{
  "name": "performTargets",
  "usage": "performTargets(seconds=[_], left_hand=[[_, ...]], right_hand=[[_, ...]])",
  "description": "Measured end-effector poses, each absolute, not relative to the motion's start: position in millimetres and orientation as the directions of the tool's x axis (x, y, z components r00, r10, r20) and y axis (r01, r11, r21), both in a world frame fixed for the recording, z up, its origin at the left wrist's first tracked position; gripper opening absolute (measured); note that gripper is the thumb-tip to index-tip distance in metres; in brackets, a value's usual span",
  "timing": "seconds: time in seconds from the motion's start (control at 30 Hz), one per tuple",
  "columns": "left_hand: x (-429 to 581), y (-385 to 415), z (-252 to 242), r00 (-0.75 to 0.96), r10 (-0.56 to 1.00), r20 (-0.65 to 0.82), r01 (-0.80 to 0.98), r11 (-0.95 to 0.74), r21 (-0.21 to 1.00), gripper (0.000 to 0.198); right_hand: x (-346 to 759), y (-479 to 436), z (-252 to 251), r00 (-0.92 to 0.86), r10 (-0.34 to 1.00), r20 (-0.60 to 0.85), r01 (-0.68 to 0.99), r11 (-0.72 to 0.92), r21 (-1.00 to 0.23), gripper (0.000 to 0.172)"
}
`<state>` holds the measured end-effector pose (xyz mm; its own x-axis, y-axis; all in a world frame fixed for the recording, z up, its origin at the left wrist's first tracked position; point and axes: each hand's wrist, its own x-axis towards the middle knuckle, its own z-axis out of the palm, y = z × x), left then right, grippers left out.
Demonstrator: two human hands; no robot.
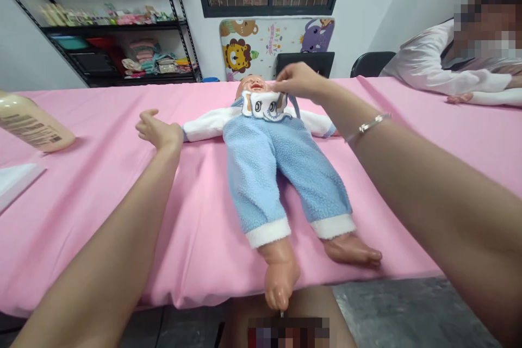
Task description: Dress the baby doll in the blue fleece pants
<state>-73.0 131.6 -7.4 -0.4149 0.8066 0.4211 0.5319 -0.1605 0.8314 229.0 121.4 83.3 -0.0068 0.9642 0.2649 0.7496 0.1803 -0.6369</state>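
Note:
A baby doll (256,87) lies on its back on the pink-covered table (204,239), feet toward me. It wears fluffy light-blue trousers (256,174) with white cuffs and a white top. An elephant-face bib (265,106) lies over its chest, with a blue strap at its side. My right hand (300,80) is beside the doll's chin, fingertips pinched together at the bib's upper edge. My left hand (159,131) is at the end of the doll's sleeve on the left, fingers loosely bent and apart, with nothing visible in them. The doll's hand there is hidden.
A cream bottle (35,122) lies at the table's left, above a white flat object (18,182). Across the table, on the right, a person in a white sleeve (428,57) leans on it. Behind stand a black shelf (118,30), a dark chair (371,62) and a cartoon board (265,35).

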Motion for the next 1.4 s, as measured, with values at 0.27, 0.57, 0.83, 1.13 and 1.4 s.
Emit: performTargets(seconds=[0.27, 0.57, 0.83, 1.13, 1.4], left_hand=[[-0.9, 97.4, 7.3, 0.179, 0.878, 0.445, 0.708, -0.429, 0.561, 0.044], [-11.6, 111.2, -3.3, 0.187, 0.938, 0.29, 0.599, -0.343, 0.724, 0.046], [-21.2, 118.9, -10.2, 0.012, 0.938, 0.345, 0.687, -0.259, 0.679, 0.037], [24.4, 82.6, 20.8, 0.126, 0.683, 0.719, 0.6, -0.63, 0.493, 0.007], [114.6, 55.3, 46.8, 0.748, 0.658, 0.09, 0.65, -0.753, 0.099, 0.028]], right_hand=[[231.1, 88.9, -8.0, 0.157, 0.952, 0.262, 0.597, 0.12, -0.793, 0.035], [227.1, 84.4, -7.0, 0.017, 0.989, 0.148, 0.295, 0.137, -0.946, 0.034], [254.5, 76.2, -3.2, -0.093, 0.996, -0.016, 0.109, -0.006, -0.994, 0.028], [255.2, 84.4, -19.8, 0.001, 0.994, 0.111, 0.144, 0.11, -0.983, 0.023], [249.3, 86.9, -4.7, 0.429, 0.862, 0.268, 0.124, 0.237, -0.963, 0.021]])
